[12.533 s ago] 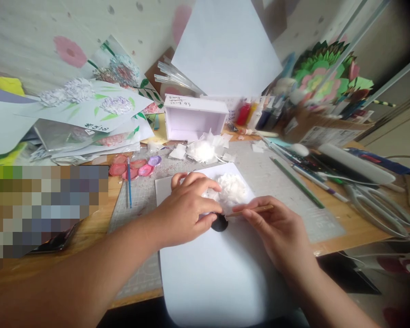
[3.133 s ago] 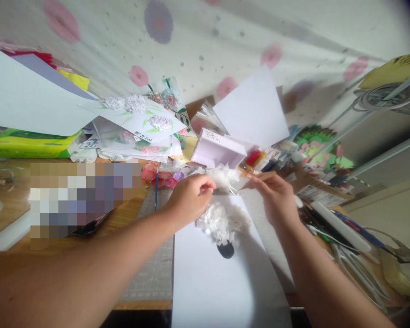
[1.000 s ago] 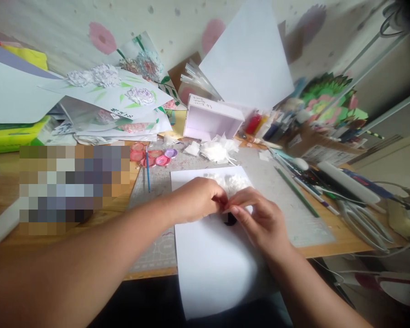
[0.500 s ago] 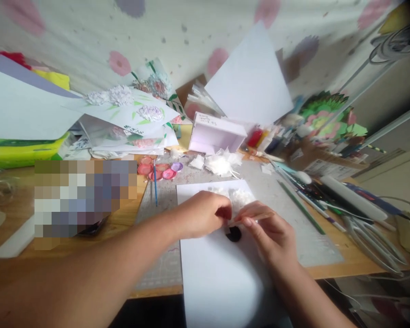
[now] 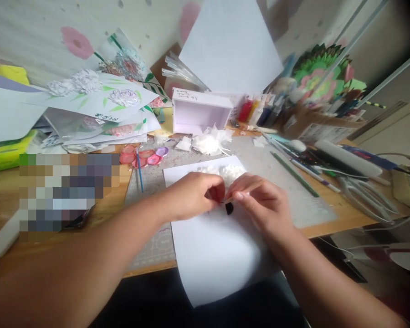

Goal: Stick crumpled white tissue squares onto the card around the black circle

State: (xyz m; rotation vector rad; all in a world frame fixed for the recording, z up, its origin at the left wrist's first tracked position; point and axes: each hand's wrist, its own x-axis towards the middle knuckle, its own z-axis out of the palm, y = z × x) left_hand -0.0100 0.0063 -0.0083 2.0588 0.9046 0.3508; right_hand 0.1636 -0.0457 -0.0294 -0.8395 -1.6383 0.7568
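Note:
My left hand is over the white paper sheet, fingers closed in a pinch; what is between the fingertips is hidden. My right hand pinches a thin pale stick between thumb and fingers, its tip angled toward the left fingertips. Both hands almost meet. Just below them shows a dark black spot on the sheet, partly covered. Behind the fingers, small white paper bits are clustered at the sheet's far end. The sheet's near end hangs past the table edge.
Crumpled white tissue lies beyond the sheet, before a lilac box. Red and purple lids and a blue brush are at left. At right are a green pencil and scissors.
The view has shifted, so the table and hands sit higher and further left in the picture. Both hands stay close together in their pinch. Less of the black spot shows.

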